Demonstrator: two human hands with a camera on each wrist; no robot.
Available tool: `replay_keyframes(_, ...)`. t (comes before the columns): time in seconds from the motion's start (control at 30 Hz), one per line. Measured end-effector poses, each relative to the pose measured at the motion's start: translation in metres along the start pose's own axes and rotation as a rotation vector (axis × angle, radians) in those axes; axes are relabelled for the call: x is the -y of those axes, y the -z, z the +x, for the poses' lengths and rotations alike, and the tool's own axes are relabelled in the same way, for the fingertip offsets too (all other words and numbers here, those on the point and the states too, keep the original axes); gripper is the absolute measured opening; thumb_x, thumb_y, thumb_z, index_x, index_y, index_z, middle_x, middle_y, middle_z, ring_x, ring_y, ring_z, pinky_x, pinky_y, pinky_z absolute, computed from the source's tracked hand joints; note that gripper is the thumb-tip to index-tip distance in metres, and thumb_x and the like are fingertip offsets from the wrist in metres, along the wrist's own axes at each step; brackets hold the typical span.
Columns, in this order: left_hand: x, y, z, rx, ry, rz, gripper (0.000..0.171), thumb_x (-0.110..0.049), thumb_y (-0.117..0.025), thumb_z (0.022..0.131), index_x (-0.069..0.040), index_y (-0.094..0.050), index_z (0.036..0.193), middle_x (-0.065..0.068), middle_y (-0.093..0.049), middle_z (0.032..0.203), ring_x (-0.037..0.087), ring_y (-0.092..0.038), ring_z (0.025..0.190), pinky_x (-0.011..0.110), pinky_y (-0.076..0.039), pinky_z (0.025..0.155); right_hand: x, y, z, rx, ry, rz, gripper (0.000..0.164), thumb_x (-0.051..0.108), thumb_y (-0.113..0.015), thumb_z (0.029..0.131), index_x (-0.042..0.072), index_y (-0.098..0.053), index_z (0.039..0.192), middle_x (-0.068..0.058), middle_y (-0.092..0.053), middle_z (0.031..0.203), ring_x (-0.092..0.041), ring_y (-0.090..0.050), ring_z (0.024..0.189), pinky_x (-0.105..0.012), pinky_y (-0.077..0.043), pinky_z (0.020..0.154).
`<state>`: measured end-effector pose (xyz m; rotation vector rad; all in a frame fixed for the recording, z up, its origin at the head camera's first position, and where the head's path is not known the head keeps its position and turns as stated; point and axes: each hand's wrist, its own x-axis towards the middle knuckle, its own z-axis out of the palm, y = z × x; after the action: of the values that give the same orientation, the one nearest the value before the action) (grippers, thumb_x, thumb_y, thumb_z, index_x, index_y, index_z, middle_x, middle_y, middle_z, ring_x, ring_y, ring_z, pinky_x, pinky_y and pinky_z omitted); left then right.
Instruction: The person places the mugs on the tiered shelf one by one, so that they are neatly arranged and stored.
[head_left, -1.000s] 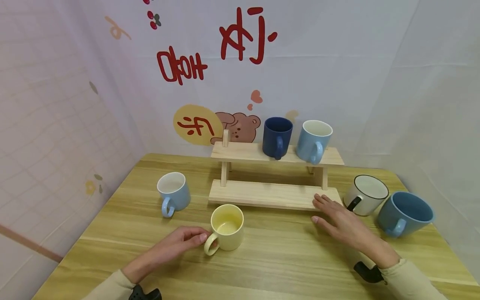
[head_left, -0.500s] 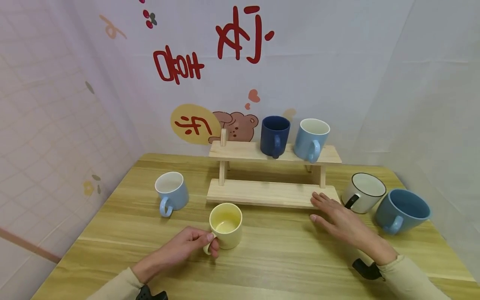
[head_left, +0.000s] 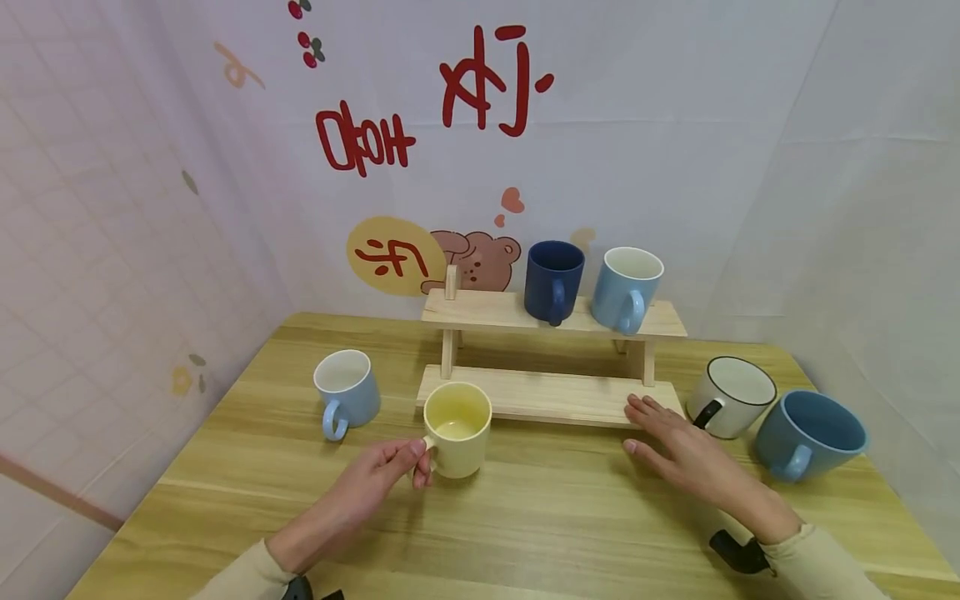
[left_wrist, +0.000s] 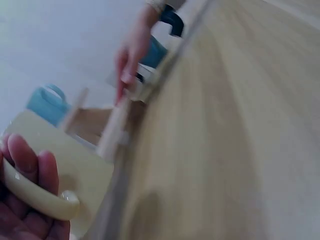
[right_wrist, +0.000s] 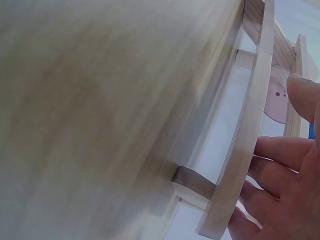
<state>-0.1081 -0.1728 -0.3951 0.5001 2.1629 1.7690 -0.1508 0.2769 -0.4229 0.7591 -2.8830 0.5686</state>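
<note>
My left hand (head_left: 382, 471) pinches the handle of a pale yellow mug (head_left: 459, 433). In the left wrist view the fingers (left_wrist: 47, 172) curl round that handle (left_wrist: 37, 195). The mug stands upright in front of the lower board of a wooden two-tier rack (head_left: 555, 398) and seems raised slightly off the table. My right hand (head_left: 682, 446) rests on the right end of the lower board, fingers fairly straight; the right wrist view shows its fingertips (right_wrist: 265, 145) at the board's edge. On the upper board stand a navy mug (head_left: 553, 283) and a light blue mug (head_left: 628, 287).
Another light blue mug (head_left: 347, 390) stands on the wooden table (head_left: 525, 533) at the left. To the rack's right are a white mug with a black rim (head_left: 731, 398) and a wide blue mug (head_left: 810, 433). A white printed curtain (head_left: 637, 167) hangs behind.
My left hand has gone from touching the yellow mug's handle to gripping it, and the mug has moved forward toward the rack. My right hand has kept its place on the lower board.
</note>
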Motion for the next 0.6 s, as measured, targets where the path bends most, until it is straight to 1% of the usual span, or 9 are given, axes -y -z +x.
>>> replay_keyframes(0.07, -0.011, -0.002, 0.003, -0.043, 0.012, -0.012, 0.045, -0.031, -0.042, 0.114, 0.007, -0.059, 0.095, 0.003, -0.061, 0.085, 0.023, -0.062, 0.098, 0.032, -0.04, 0.1, 0.0, 0.0, -0.001, -0.008, 0.002, -0.003, 0.057, 0.037, -0.065, 0.104, -0.002, -0.057, 0.146, -0.02, -0.046, 0.157, -0.046, -0.041, 0.144, -0.066, -0.037, 0.11)
replay_keyframes(0.13, -0.022, -0.003, 0.008, -0.086, -0.002, -0.024, 0.046, -0.03, -0.041, 0.114, 0.008, -0.058, 0.095, 0.005, -0.06, 0.085, 0.024, -0.062, 0.096, 0.035, -0.041, 0.1, 0.001, 0.001, -0.001, -0.012, 0.009, -0.008, 0.057, 0.036, -0.065, 0.103, -0.002, -0.057, 0.146, -0.021, -0.047, 0.157, -0.047, -0.041, 0.144, -0.066, -0.037, 0.11)
replay_keyframes(0.2, -0.03, -0.005, 0.013, -0.133, -0.024, -0.04, 0.045, -0.029, -0.041, 0.114, 0.009, -0.058, 0.096, 0.006, -0.06, 0.085, 0.023, -0.063, 0.095, 0.035, -0.043, 0.099, 0.0, 0.0, -0.001, -0.009, 0.008, -0.006, 0.057, 0.036, -0.065, 0.103, -0.001, -0.057, 0.146, -0.02, -0.046, 0.157, -0.046, -0.04, 0.145, -0.066, -0.037, 0.111)
replay_keyframes(0.27, -0.038, -0.006, 0.019, -0.175, -0.041, -0.057, 0.044, -0.028, -0.041, 0.114, 0.008, -0.057, 0.094, 0.008, -0.06, 0.086, 0.025, -0.063, 0.094, 0.036, -0.044, 0.099, -0.001, -0.001, 0.0, -0.003, 0.007, -0.004, 0.058, 0.036, -0.065, 0.103, -0.001, -0.056, 0.146, -0.02, -0.046, 0.158, -0.046, -0.04, 0.145, -0.066, -0.037, 0.111)
replay_keyframes(0.33, -0.045, -0.007, 0.025, -0.21, -0.038, -0.079, 0.042, -0.028, -0.042, 0.114, 0.006, -0.057, 0.094, 0.008, -0.06, 0.087, 0.025, -0.061, 0.095, 0.036, -0.043, 0.098, -0.002, -0.003, -0.001, -0.005, 0.007, -0.005, 0.058, 0.037, -0.065, 0.103, -0.001, -0.057, 0.146, -0.02, -0.046, 0.158, -0.046, -0.04, 0.145, -0.066, -0.037, 0.111)
replay_keyframes(0.47, -0.056, -0.01, 0.038, -0.256, -0.036, -0.102, 0.038, -0.028, -0.042, 0.114, 0.001, -0.055, 0.093, 0.008, -0.058, 0.089, 0.028, -0.059, 0.097, 0.04, -0.041, 0.1, -0.004, -0.004, -0.002, -0.026, 0.021, -0.018, 0.056, 0.035, -0.066, 0.103, -0.001, -0.058, 0.145, -0.02, -0.048, 0.156, -0.046, -0.043, 0.143, -0.066, -0.038, 0.11)
replay_keyframes(0.6, -0.063, -0.011, 0.052, -0.306, -0.051, -0.148, 0.034, -0.027, -0.042, 0.114, 0.0, -0.054, 0.096, 0.006, -0.052, 0.085, 0.025, -0.06, 0.096, 0.04, -0.043, 0.102, -0.004, -0.004, -0.002, -0.037, 0.023, -0.024, 0.057, 0.036, -0.066, 0.103, -0.002, -0.058, 0.145, -0.02, -0.048, 0.156, -0.046, -0.043, 0.143, -0.065, -0.038, 0.11)
